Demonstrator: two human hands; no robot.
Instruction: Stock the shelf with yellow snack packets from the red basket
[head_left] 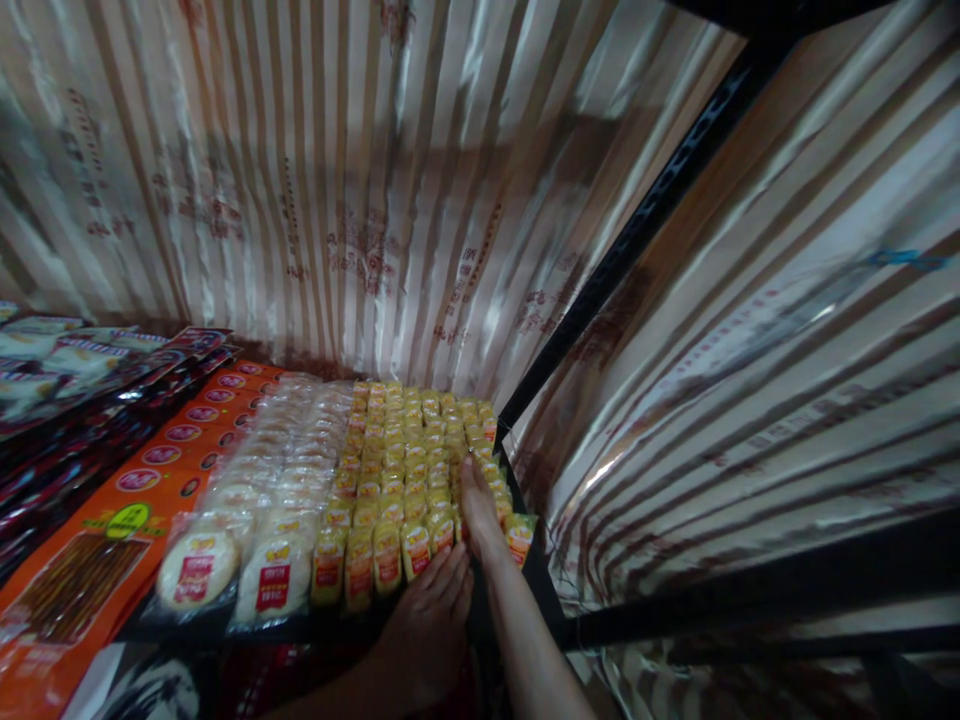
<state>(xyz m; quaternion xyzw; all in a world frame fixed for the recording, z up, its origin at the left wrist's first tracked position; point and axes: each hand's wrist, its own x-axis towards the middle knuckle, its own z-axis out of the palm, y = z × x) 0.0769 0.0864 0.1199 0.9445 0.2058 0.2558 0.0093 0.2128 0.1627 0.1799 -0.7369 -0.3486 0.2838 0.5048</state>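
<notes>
Rows of small yellow-wrapped snack packets (412, 470) stand close together at the right end of a dark shelf. My left hand (435, 615) is at the front of these rows, its fingers stretched out and touching the nearest packets. My right hand (480, 505) lies edge-on among the rows near their right side, thumb pointing away from me, some of its fingers hidden. Neither hand visibly grips a packet. A single yellow packet (519, 537) sits to the right of my right wrist.
Left of the yellow packets are clear-wrapped round white crackers (199, 575), orange snack bags (120, 500) and dark glossy packages (97, 445). A black perforated post (622, 250) rises at the shelf's right corner. Striped printed sheeting (337, 180) hangs behind and on the right.
</notes>
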